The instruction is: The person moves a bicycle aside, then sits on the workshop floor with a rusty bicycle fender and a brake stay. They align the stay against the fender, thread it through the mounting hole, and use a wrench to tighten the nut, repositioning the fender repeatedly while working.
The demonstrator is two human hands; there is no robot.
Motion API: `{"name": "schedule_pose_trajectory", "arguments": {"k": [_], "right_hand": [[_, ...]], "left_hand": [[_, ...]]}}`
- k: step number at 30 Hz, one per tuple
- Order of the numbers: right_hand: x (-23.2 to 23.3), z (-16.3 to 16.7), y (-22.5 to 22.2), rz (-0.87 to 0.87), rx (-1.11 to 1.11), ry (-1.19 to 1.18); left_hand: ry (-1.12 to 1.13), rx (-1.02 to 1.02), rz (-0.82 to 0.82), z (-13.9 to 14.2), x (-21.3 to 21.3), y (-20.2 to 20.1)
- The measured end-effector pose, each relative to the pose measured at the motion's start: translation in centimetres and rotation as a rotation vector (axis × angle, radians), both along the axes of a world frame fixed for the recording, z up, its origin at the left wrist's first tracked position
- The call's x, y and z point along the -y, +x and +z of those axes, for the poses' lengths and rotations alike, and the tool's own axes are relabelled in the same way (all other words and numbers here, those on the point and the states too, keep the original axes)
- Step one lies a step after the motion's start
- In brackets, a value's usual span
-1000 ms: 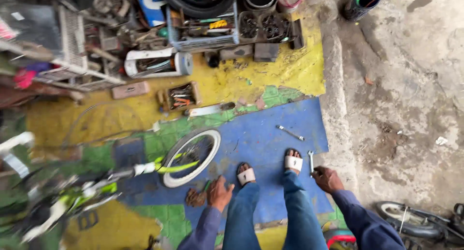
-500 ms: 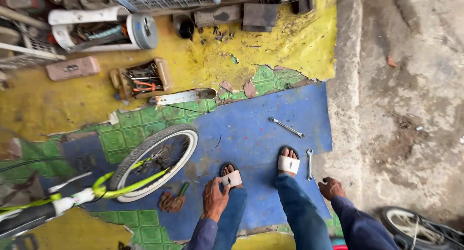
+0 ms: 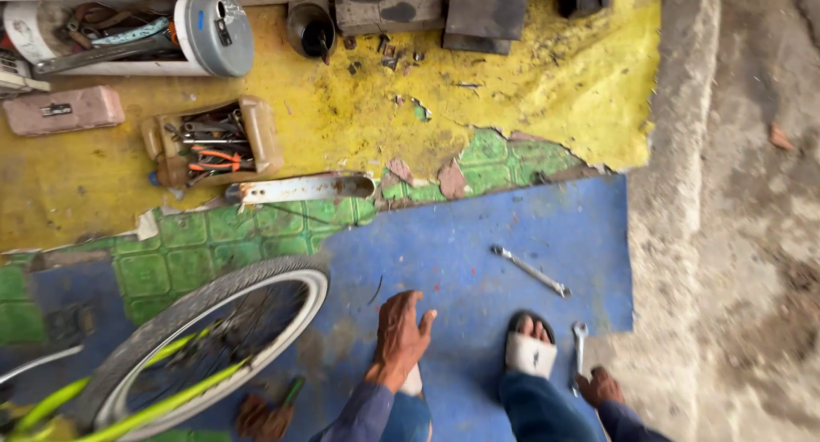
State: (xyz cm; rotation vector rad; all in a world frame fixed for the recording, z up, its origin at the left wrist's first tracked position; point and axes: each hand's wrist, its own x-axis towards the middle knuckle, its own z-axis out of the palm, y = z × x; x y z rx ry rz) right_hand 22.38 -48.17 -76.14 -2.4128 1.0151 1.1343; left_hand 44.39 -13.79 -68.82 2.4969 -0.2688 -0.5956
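— Left hand (image 3: 400, 333)?
— Spread open, fingers splayed, held over the left knee above the blue floor patch (image 3: 478, 237). Gripping nothing.

— Right hand (image 3: 600, 386)?
— Low at the bottom edge, beside the sandalled right foot (image 3: 530, 350). Resting at the lower end of a small spanner (image 3: 579, 346) that lies along the edge of the blue patch. Cannot tell whether closed round it or merely touching; fingers mostly hidden.

— Anything else near?
— A second, longer spanner (image 3: 530, 271) lying flat on the blue, ahead of the right foot, apart from both hands. Bicycle wheel (image 3: 205, 339) with pale rim and dark tyre to the left, lime-green frame tubes (image 3: 162, 399) crossing it.

— Further off?
— Open tray of tools (image 3: 213, 143) with orange-handled pliers on the yellow floor (image 3: 342, 126), a narrow white metal strip (image 3: 299, 188) just below it, a pinkish case (image 3: 61, 109) at far left, a grey-ended drum (image 3: 213, 34) lying on its side above.
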Motion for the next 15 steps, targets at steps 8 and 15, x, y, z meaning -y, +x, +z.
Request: {"name": "schedule_pose_trajectory", "arguments": {"k": [8, 15], "right_hand": [[-1.5, -5.2, 0.4, -0.197, 0.292, -0.099], [1.2, -8.4, 9.1, 0.062, 0.793, -0.176]], "left_hand": [[0.063, -0.112, -0.420, -1.3, 1.2, 6.3], [-0.075, 0.121, -0.414, -3.7, -0.1, 8.4]]}}
